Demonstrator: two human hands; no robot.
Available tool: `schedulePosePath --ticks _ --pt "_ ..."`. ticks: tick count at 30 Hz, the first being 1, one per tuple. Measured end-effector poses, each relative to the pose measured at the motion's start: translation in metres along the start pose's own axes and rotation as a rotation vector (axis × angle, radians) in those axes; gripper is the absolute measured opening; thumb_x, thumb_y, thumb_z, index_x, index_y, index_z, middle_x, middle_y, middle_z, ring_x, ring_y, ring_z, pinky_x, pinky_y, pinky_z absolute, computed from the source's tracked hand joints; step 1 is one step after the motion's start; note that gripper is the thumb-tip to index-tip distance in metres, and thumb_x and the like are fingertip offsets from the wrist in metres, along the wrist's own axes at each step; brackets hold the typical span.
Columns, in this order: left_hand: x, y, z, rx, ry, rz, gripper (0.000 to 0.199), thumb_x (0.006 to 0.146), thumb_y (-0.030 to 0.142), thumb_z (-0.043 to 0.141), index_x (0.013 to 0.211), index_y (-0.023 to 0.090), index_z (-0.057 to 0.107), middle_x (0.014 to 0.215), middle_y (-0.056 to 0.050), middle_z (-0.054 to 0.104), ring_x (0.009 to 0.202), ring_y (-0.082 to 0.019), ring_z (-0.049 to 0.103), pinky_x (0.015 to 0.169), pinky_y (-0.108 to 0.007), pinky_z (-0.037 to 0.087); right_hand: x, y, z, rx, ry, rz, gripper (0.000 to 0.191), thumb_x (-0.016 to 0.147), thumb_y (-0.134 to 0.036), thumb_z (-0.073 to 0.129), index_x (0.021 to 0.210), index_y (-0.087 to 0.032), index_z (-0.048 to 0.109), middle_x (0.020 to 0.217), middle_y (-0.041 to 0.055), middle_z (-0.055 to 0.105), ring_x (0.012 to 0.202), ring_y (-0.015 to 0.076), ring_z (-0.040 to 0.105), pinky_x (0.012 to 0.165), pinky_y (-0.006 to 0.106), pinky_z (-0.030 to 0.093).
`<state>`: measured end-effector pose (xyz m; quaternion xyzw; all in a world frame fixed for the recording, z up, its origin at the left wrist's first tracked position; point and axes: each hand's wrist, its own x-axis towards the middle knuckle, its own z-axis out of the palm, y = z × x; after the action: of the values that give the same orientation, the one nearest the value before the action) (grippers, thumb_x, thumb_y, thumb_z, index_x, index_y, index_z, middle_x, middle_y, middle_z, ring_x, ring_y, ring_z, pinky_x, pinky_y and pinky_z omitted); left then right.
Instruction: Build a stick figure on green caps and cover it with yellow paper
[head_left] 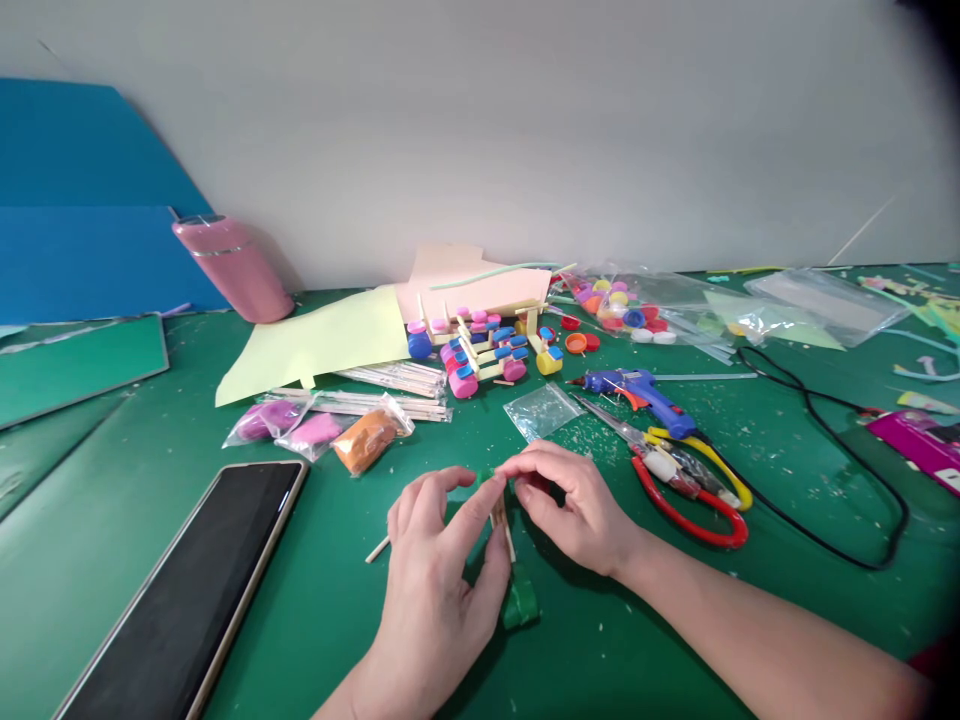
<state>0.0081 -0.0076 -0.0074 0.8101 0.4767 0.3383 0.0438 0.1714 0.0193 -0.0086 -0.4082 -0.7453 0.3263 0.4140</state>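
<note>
Near the table's front middle, both hands close on a small craft piece made of thin wooden sticks (508, 535) with a green bottle cap (520, 600) at its near end. My left hand (442, 570) pinches it from the left, fingers bent round the sticks. At the far end, the fingertips of my right hand (574, 508) meet my left index finger, and a bit of green shows there. The fingers partly hide the far end. A loose stick (377, 550) pokes out left of my left hand.
A phone (187, 590) lies at left. Bagged clay (367, 440), bundled sticks (390, 378) and cap-and-stick models (487, 350) sit behind the hands. Right are a blue glue gun (641, 392) with its cord, red-handled scissors (694, 515), and bagged caps (622, 300). A pink bottle (236, 270) stands back left.
</note>
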Motion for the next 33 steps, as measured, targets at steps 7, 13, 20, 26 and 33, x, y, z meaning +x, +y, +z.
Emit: schedulePosePath --ticks 7,13,20,26,33 --pt "-0.0006 -0.0024 0.0008 -0.024 -0.019 0.013 0.040 0.075 0.005 0.047 0.112 0.019 0.053 0.101 -0.010 0.049 0.094 -0.024 0.047 0.074 -0.041 0.041 -0.0001 0.0030 -0.0012 0.005 0.031 0.021 0.023 0.084 -0.010 0.042 0.091 -0.018 0.062 0.083 0.0039 0.061 0.074 0.0151 0.058 0.067 0.028 0.048" --pt "-0.0014 -0.0036 0.0009 -0.026 -0.028 0.009 0.043 0.074 0.003 0.044 0.112 0.021 0.053 0.102 -0.010 0.049 0.095 -0.025 0.047 0.074 -0.041 0.042 0.0006 0.0033 -0.0012 0.020 0.068 0.070 0.023 0.084 -0.009 0.042 0.088 -0.018 0.063 0.082 0.0035 0.061 0.071 0.0136 0.058 0.062 0.025 0.047" --pt "-0.0018 -0.0042 0.0012 -0.029 -0.030 0.004 0.044 0.074 0.003 0.044 0.113 0.022 0.052 0.101 -0.009 0.050 0.094 -0.025 0.047 0.074 -0.041 0.042 -0.0004 0.0053 -0.0007 0.010 0.057 0.078 0.024 0.083 -0.009 0.042 0.088 -0.019 0.062 0.080 0.0022 0.061 0.068 0.0128 0.058 0.060 0.024 0.046" --pt "-0.0022 -0.0041 0.0013 -0.030 -0.041 0.016 0.044 0.074 0.002 0.043 0.113 0.021 0.051 0.102 -0.009 0.049 0.094 -0.025 0.046 0.074 -0.041 0.041 0.0006 0.0053 -0.0005 -0.004 0.055 0.081 0.023 0.083 -0.008 0.042 0.088 -0.018 0.062 0.079 0.0023 0.061 0.069 0.0131 0.058 0.061 0.025 0.046" --pt "-0.0020 -0.0041 0.0001 -0.036 -0.060 0.017 0.044 0.075 0.001 0.042 0.115 0.020 0.049 0.102 -0.010 0.047 0.095 -0.025 0.044 0.075 -0.042 0.040 0.0006 0.0060 -0.0007 -0.008 0.054 0.081 0.023 0.083 -0.009 0.042 0.087 -0.018 0.063 0.079 0.0026 0.061 0.069 0.0138 0.059 0.063 0.026 0.047"
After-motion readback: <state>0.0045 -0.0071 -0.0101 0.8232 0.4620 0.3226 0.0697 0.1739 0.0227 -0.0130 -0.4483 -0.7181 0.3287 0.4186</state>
